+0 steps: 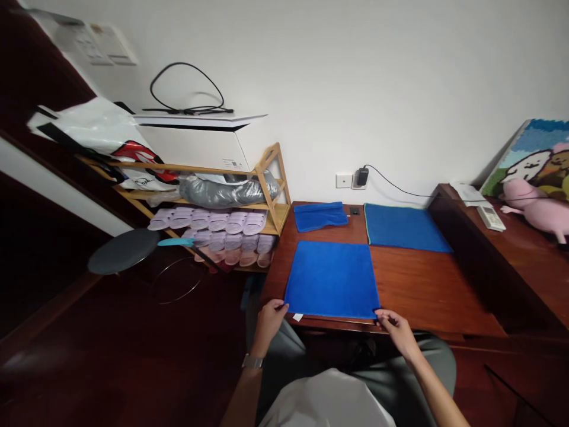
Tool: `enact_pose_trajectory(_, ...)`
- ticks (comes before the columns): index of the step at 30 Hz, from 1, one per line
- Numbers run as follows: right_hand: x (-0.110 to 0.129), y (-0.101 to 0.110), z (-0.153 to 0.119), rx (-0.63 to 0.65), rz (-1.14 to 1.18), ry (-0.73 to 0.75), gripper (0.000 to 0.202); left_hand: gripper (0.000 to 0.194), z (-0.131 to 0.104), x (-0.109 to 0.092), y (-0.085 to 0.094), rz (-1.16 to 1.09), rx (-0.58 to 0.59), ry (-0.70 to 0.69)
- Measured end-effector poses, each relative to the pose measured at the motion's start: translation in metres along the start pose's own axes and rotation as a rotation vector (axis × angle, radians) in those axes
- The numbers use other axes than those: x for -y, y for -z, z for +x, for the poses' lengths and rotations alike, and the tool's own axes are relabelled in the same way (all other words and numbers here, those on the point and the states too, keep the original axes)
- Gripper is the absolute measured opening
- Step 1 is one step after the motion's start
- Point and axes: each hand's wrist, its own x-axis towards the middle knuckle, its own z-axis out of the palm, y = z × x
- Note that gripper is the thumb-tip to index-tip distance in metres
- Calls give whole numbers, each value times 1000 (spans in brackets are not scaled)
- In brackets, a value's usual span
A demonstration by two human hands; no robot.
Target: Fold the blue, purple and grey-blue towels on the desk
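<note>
"While a seated person's knees (287, 338) frame the near side of the wooden surface (431, 290), what are the hands doing?"

"The left hand (268, 320) pinches the near left corner of a square blue cloth (331, 279); the right hand (398, 332) has the near right corner. Each grip is narrow, fingertips closed on the fabric."

"Why the corners?"

"Held apart at both ends, the near hem appears to be drawn straight, which would account for the nearly smooth spread. A white tag (297, 317) pokes out by the left corner."

"And where does it lie?"

"Flat on the surface, along its front edge, within easy reach of both arms."

"Beyond it?"

"A smaller, folded blue cloth (320, 216) sits just past the far left side, a green-edged cloth (404, 228) to the right of that, spread near the wall (311, 89). Set back like this, both seem placed to leave the front for the square one."

"Farther still?"

"A black plug (363, 176) sits in the wall socket. Pale slippers (217, 222) line the wooden rack (271, 204) at left, probably paired in rows to save room."
</note>
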Motion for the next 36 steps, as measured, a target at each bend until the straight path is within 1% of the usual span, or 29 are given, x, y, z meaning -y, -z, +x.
enact_pose_trajectory(2, 1, 3, 0, 6, -7, 2, 78, 25, -1, -1, -2, -147, -4, 16)
enact_pose_trajectory(4, 4, 5, -1, 15, -15, 12, 76, 41, -4, -4, -3, -325, -12, 18)
enact_pose_trajectory(7, 13, 8, -3, 22, -21, 59, 73, 61, -8, -15, 0, -526, -28, 11)
enact_pose_trajectory(8, 18, 9, -4, 16, -23, 81, 72, 64, -9, -21, 3, -565, -22, 13)
enact_pose_trajectory(10, 30, 13, -7, -17, -37, 128, 69, 64, -11, -36, 9, -618, -2, 16)
enact_pose_trajectory(12, 46, 19, -12, -79, -61, 177, 64, 61, -13, -54, 18, -672, 24, 2)
enact_pose_trajectory(15, 74, 34, -22, -204, -101, 265, 58, 54, -17, -90, 31, -772, 58, -13)
enact_pose_trajectory(18, 107, 58, -36, -316, -144, 349, 53, 46, -21, -131, 41, -841, 103, -38)
enact_pose_trajectory(19, 119, 67, -40, -347, -156, 371, 52, 44, -22, -145, 42, -860, 131, -57)
enact_pose_trajectory(21, 142, 87, -48, -401, -179, 403, 50, 39, -19, -173, 41, -906, 223, -95)
enact_pose_trajectory(23, 164, 107, -49, -446, -195, 426, 51, 36, -10, -201, 33, -958, 358, -112)
enact_pose_trajectory(24, 175, 118, -46, -456, -200, 430, 52, 34, -4, -215, 26, -985, 426, -103)
enact_pose_trajectory(26, 194, 139, -34, -449, -195, 418, 55, 29, 13, -244, 8, -1030, 534, -42)
enact_pose_trajectory(28, 210, 160, -11, -416, -170, 390, 59, 24, 34, -273, -15, -1048, 598, 63)
enact_pose_trajectory(30, 226, 180, 18, -382, -139, 361, 62, 20, 58, -305, -39, -1041, 625, 153)
enact_pose_trajectory(32, 243, 199, 52, -370, -107, 322, 59, 17, 81, -338, -61, -1034, 626, 199)
enact_pose_trajectory(34, 261, 216, 88, -388, -66, 294, 47, 17, 104, -371, -81, -1036, 613, 207)
enact_pose_trajectory(36, 279, 230, 124, -430, -16, 314, 33, 18, 123, -404, -99, -1048, 590, 182)
